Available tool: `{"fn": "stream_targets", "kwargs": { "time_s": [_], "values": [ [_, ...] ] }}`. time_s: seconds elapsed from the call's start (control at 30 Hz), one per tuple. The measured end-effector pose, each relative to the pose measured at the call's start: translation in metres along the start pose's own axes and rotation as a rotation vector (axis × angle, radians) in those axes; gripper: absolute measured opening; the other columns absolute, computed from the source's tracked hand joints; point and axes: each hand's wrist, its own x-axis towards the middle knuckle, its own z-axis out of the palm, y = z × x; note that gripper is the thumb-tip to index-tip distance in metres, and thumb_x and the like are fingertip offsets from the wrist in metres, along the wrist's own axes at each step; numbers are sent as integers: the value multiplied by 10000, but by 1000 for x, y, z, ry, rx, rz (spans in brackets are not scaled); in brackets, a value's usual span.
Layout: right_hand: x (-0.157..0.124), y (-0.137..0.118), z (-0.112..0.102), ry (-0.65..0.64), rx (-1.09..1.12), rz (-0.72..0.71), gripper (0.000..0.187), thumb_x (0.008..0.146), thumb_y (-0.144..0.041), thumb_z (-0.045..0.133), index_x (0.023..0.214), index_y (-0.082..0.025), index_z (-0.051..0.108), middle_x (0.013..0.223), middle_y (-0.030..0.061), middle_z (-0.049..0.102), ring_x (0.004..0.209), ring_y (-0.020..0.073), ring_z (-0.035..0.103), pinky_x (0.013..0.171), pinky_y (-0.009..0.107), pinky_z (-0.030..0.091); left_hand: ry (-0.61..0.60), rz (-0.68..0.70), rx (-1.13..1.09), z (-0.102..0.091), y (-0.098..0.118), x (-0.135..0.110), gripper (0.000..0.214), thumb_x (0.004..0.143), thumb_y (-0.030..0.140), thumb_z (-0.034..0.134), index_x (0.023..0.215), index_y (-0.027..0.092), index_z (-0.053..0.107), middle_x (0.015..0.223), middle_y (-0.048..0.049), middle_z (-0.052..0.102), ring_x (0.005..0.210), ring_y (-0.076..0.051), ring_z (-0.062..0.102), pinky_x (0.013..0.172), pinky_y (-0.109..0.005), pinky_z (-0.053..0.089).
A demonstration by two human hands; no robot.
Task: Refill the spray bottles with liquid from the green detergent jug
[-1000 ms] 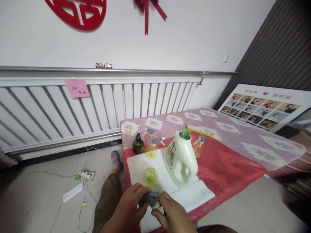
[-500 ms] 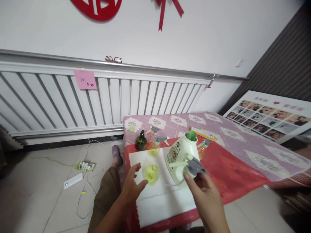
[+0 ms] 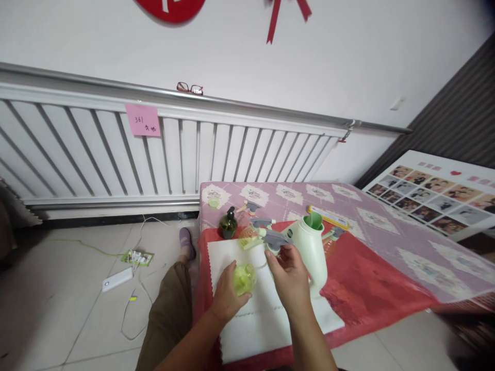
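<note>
My left hand [image 3: 228,293] is wrapped around a yellow-green clear bottle [image 3: 244,280] that has no spray head on it and stands on the white cloth [image 3: 266,330]. Held up in my right hand [image 3: 288,270] is a grey and pale green spray trigger head [image 3: 275,239], a little above and right of the bottle's mouth. Just right of that hand stands a large pale green jug [image 3: 312,252] with a green funnel-like piece [image 3: 314,220] in its top. My right hand partly hides the jug.
Behind the cloth stand a dark green pump bottle [image 3: 228,224] and spray bottles with grey triggers [image 3: 263,223]. Another spray bottle [image 3: 331,241] is behind the jug, near a yellow box [image 3: 328,216]. A radiator [image 3: 178,159] lines the wall.
My left hand has closed around the yellow-green bottle. My right hand has carried the spray trigger head left, closer to the bottle. The view has shifted slightly.
</note>
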Motion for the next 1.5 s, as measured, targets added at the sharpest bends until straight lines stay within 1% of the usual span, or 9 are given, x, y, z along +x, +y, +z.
{"fn": "stream_targets", "kwargs": {
  "time_s": [0.17,0.33,0.5,0.67,0.93,1.07,1.23,1.37,1.5],
  "values": [
    [-1,21,13,-79,-44,7,277,748,-432,694,819,-235,514,757,-45,478,643,116,504,589,250,473,-3,-6,33,0,-1,-2,860,587,196,727,1377,192,385,1399,-139,479,1321,-328,427,1141,-497,316],
    [-12,43,21,-122,53,115,291,726,-436,710,783,-242,500,690,-59,473,608,119,489,546,241,467,-21,19,21,-1,-3,-1,843,599,211,712,1377,199,388,1396,-130,482,1320,-318,426,1142,-487,313],
    [-28,70,20,-109,105,197,304,705,-454,710,752,-241,497,674,-60,496,603,128,525,559,261,495,-17,-10,54,-1,-3,-1,823,589,228,720,1351,176,413,1375,-150,492,1306,-343,434,1126,-493,334],
    [-37,85,14,-127,111,222,301,709,-448,715,765,-236,509,723,-44,548,678,142,562,623,275,516,-7,27,39,-3,1,-2,815,603,193,719,1352,205,398,1364,-127,503,1311,-324,438,1132,-486,335],
    [-33,96,7,-256,99,222,303,755,-468,687,842,-232,519,822,-13,584,733,155,593,656,283,530,-4,15,58,-3,4,-2,812,615,177,724,1347,267,383,1378,-109,494,1314,-318,441,1126,-519,333],
    [-30,91,5,-305,40,197,306,769,-476,676,895,-222,563,867,6,603,776,176,619,701,305,539,3,34,62,-1,1,-2,819,613,180,740,1345,266,381,1376,-121,499,1309,-320,446,1123,-500,345],
    [-28,85,2,-398,-47,171,362,785,-515,646,978,-209,626,892,48,669,825,214,637,715,318,546,58,66,64,3,-7,-3,817,607,193,735,1343,250,385,1355,-117,522,1281,-333,477,1095,-541,378],
    [-27,89,0,-432,-91,145,366,810,-493,625,1039,-207,632,991,70,686,869,222,636,775,349,540,75,80,81,6,-11,-3,839,597,178,741,1349,246,376,1349,-122,527,1277,-326,483,1093,-537,390],
    [-27,92,0,-439,-105,112,307,819,-454,616,1010,-214,635,1014,72,686,893,226,641,836,378,534,68,84,84,6,-10,-2,853,592,163,741,1350,268,367,1339,-117,533,1258,-319,497,1085,-531,400]
  ]
}}
